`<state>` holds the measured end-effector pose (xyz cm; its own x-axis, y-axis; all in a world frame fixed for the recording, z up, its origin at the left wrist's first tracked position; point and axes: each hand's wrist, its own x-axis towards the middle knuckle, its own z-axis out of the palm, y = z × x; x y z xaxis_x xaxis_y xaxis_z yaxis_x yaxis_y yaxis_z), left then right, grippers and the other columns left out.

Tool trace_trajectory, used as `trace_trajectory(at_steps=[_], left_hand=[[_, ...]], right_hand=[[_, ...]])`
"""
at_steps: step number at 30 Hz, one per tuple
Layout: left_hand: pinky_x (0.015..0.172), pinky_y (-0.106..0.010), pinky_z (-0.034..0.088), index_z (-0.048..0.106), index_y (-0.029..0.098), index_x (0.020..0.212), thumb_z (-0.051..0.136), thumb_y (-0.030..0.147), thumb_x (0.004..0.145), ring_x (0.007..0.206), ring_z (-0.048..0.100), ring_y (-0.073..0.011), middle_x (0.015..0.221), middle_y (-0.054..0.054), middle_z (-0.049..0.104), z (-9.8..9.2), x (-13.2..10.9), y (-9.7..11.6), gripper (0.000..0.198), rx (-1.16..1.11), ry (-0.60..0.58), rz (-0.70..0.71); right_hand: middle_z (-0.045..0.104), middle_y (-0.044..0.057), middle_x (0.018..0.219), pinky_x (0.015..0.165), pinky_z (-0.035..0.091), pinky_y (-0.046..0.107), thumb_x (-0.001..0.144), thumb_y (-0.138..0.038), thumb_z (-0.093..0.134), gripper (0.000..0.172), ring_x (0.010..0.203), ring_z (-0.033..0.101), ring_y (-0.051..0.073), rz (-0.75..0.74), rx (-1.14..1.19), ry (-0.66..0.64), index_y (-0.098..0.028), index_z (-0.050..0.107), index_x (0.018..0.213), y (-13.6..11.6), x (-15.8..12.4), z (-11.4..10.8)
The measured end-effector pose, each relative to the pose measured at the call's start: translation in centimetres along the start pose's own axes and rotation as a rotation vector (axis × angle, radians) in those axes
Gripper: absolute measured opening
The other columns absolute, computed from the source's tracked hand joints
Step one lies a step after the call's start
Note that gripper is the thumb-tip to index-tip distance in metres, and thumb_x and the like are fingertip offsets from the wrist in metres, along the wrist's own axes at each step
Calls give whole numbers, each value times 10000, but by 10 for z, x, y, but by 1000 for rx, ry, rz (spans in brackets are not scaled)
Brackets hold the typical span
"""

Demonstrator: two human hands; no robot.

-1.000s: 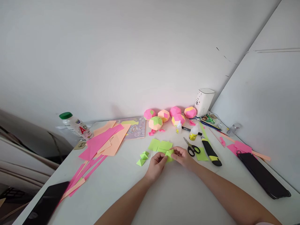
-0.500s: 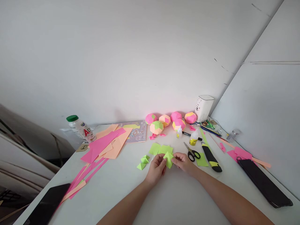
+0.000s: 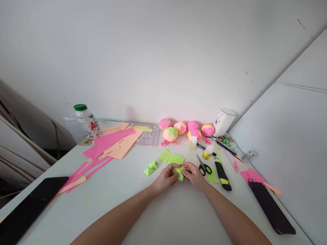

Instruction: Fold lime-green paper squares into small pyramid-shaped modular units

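Note:
Between both hands is a small green paper square, partly folded and covered in places by the fingers. My left hand pinches its left side, thumb on top. On its right side my right hand grips it, also with the thumb in front. Just beyond the fingers lie flat green paper squares. Left of my left hand sit several small folded green paper pieces. Black-handled scissors rest to the right of my right hand, beside another green square.
Along the wall stand several pink, peach and green paper balls. Glue bottles, a utility knife and a black case lie to the right. Leftward are pink and peach sheets, a bottle and a dark tablet.
The view has tilted and shifted. The green paper, a pointed diamond before, now shows bent and partly folded, with both hands closer together around it.

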<state>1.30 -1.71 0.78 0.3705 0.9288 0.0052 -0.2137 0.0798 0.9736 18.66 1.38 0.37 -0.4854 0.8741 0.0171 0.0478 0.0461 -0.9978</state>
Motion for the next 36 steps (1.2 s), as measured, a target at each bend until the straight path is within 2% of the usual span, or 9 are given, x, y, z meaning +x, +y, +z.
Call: trace_trajectory(at_steps=[10,16,36], left_hand=[[450,-211,331,502,174,977,599,388,729,459,436,-80,570,62,463,-1,1,0,342,42,50,-13],[433,-203,315,507,179,955,622,394,706,441,441,-80,540,71,452,0,2,-2,348,35,73,-23],[471,-225,367,521,177,942,622,405,711,476,482,-96,585,41,515,-1,3,-3,341,4,97,0]], right_hand=[[451,-59,566,476,345,218,809,-426,553,303,468,412,89,1,-56,-26,-186,492,983,0,1,-1],[467,-56,562,478,345,226,794,-460,555,327,461,418,97,21,-76,-40,-198,472,970,2,2,-2],[514,-29,619,536,389,257,833,-419,510,274,519,467,125,-11,-147,-39,-210,452,1000,-5,-1,3]])
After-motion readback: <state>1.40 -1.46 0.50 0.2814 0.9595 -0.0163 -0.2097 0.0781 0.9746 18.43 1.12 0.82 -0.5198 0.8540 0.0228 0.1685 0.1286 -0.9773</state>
